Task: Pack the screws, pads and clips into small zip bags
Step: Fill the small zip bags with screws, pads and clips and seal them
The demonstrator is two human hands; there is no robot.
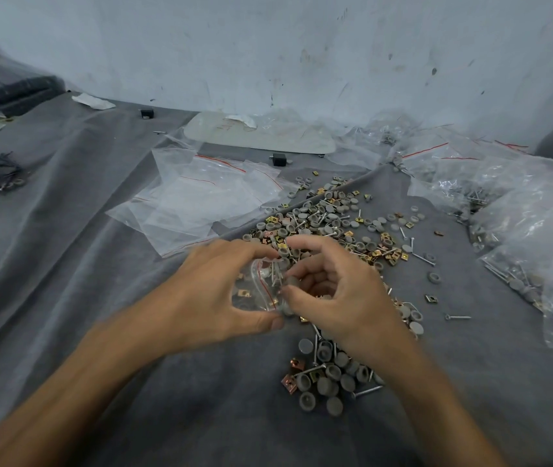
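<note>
One bag is pinched by the left hand. The right hand pinches a pad at the bag's right side. A pile of parts lies just beyond.

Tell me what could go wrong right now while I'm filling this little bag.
1. The small zip bag is held open by the left hand alone, right beside the loose pile. A slip could spill its contents back into the pile and lose the count.
2. The right hand seems to pinch grey pads at the bag's mouth. One could miss and drop unnoticed among identical parts.
3. The screws inside might puncture the thin plastic.
</note>
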